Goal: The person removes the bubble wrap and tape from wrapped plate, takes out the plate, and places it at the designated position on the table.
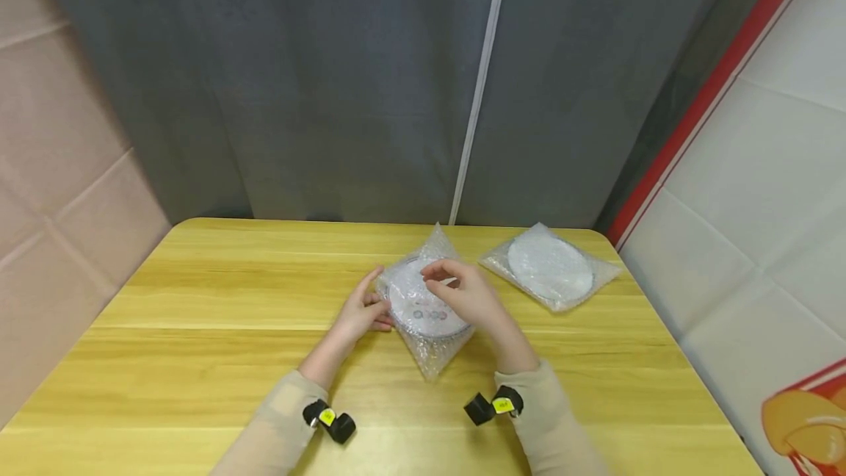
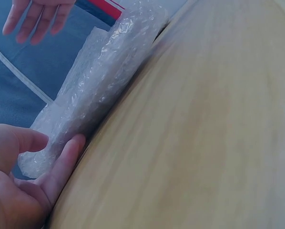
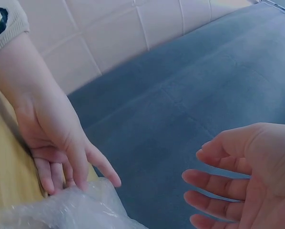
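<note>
A flat, round white object in bubble wrap (image 1: 429, 318) lies on the wooden table, with faint printed marks showing through. My left hand (image 1: 359, 312) rests at its left edge, touching the wrap. In the left wrist view, the left hand's fingers (image 2: 61, 164) meet the wrap's lower edge, while the thumb stands above it. Over the packet hovers my right hand (image 1: 463, 292), its fingers loosely bent and nothing between them. The right wrist view shows that hand (image 3: 238, 181) apart from the bubble wrap (image 3: 71, 210).
Another bubble-wrapped round white object (image 1: 551, 268) lies at the table's back right. The wooden table (image 1: 198, 358) ends at a grey curtain (image 1: 330, 94). Pale panels stand on both sides, the right one (image 1: 747, 241) edged in red.
</note>
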